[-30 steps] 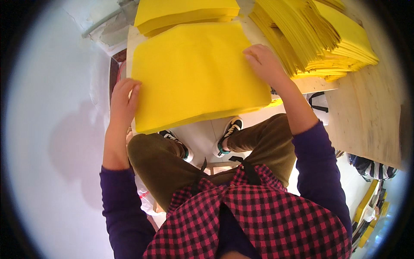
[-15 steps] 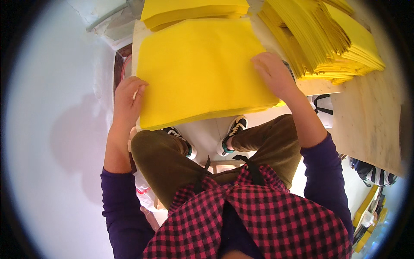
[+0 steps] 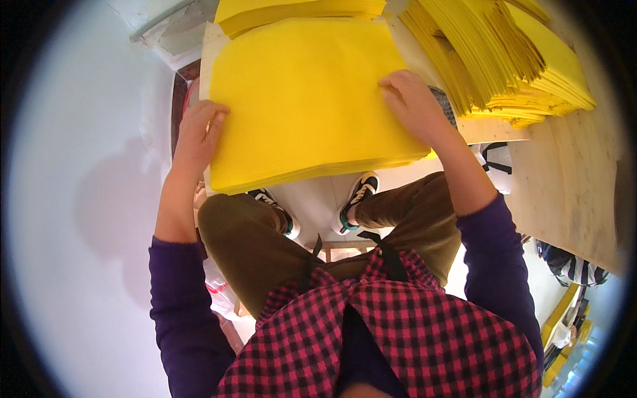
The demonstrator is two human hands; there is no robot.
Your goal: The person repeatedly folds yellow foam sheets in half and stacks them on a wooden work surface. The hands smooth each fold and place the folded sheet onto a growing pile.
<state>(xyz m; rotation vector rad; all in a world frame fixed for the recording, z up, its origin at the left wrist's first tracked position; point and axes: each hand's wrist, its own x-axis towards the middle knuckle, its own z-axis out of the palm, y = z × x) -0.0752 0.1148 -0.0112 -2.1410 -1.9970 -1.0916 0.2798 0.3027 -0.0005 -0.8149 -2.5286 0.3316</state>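
A broad stack of yellow felt-like fabric sheets [image 3: 305, 106] lies in front of me, its near edge hanging close to my knees. My left hand [image 3: 198, 132] is at the stack's left edge, thumb and forefinger closed on the border of the top sheet. At the opposite edge, my right hand [image 3: 413, 106] has its bent fingers and thumb closed on the right border. How many layers are between the fingers is hidden.
Another yellow stack [image 3: 298, 12] sits just beyond. To the right, piled folded yellow sheets [image 3: 491, 66] rest on a wooden board [image 3: 564, 179]. A white wall [image 3: 79, 199] stands close on my left. A dark striped bag [image 3: 570, 265] lies low at the right.
Both hands have slid a little farther from me along the stack's side edges. The view has shifted slightly; the stacks look otherwise the same.
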